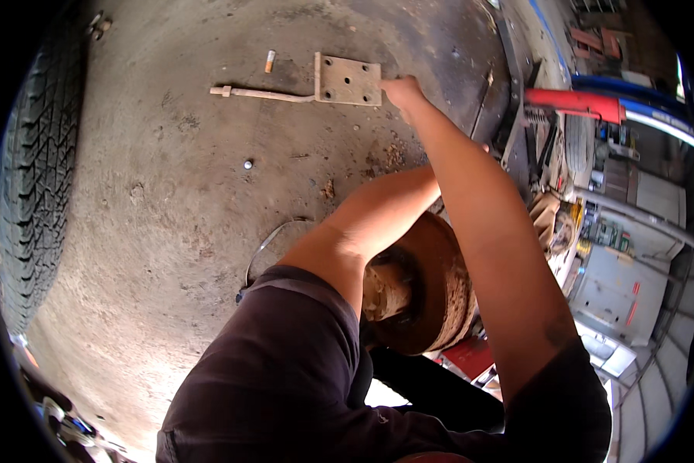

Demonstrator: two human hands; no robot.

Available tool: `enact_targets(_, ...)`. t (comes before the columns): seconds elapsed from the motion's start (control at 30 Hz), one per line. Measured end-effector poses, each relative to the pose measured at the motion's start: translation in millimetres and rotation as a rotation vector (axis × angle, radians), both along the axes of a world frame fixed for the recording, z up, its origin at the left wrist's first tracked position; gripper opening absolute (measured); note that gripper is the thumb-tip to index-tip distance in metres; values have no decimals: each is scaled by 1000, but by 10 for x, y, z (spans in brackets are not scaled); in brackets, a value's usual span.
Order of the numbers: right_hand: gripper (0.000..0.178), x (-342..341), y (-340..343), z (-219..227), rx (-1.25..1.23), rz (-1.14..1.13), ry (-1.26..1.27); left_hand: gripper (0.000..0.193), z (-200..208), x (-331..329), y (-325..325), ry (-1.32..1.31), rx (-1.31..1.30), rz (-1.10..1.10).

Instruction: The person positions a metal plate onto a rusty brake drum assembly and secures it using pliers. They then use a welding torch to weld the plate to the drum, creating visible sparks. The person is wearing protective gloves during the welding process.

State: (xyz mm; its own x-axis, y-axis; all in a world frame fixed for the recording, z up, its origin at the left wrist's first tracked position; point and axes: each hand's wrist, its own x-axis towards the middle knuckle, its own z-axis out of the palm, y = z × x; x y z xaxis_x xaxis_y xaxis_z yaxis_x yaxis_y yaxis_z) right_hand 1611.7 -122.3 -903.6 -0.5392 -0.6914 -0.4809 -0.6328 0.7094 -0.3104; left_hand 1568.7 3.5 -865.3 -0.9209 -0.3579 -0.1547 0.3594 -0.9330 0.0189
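Plainly, the scene sorts as follows.

Metal plate [348, 80]: a flat, square, tan plate with several bolt holes, lying on the concrete floor [169, 208] near the top of the view; its left edge has an upturned lip.

Rod [262, 94]: a thin, pale rod running leftward from the plate's lower left corner, ending in a small square head; it lies flat on the floor.

Right hand [399, 91]: reaching far forward, fingers curled down at the plate's right edge and touching it; how far the fingers are open, and whether they actually grip the plate, cannot be told from this angle.

Left hand: hidden; the bare left forearm [370, 216] bends across the middle of the view and passes behind the right arm, so its grip cannot be seen.

Brake drum [428, 285]: a round, rusty drum with a hub at its centre, just under both arms, close to the person's dark sleeves.

Cigarette butt [270, 60]: on the floor, near the plate's upper left.

Tyre [34, 170]: treaded, along the left rim, well apart from the plate.

Wire loop [266, 247]: thin, curved, on the floor beside the left elbow.
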Motion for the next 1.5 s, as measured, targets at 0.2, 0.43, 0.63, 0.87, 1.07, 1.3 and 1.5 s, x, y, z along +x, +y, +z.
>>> enact_targets(0.2,73,101,-45,-386,52,27,-41,26,-383,-171,41,-132,-13,74)
enact_targets(0.43,73,-298,-264,-838,171,-70,-25,25,-719,-334,13,83,71,22)
enact_targets(0.63,39,-95,-79,-577,148,-102,-463,24,-956,-389,-66,-177,-265,127)
enact_targets(0.87,14,31,-30,306,-20,-258,-648,36,-826,-567,55,-270,-845,417)
enact_targets(1.07,14,-1043,982,1246,-207,-404,-1203,31,-709,-266,-172,171,-126,111)
enact_targets(1.3,20,-1522,3645,2447,-768,-785,-1046,31,-734,-294,-234,-111,-174,48)
enact_targets(1.5,10,-1595,5247,1808,-722,-1296,-1077,27,-639,-358,-252,-92,-189,28)
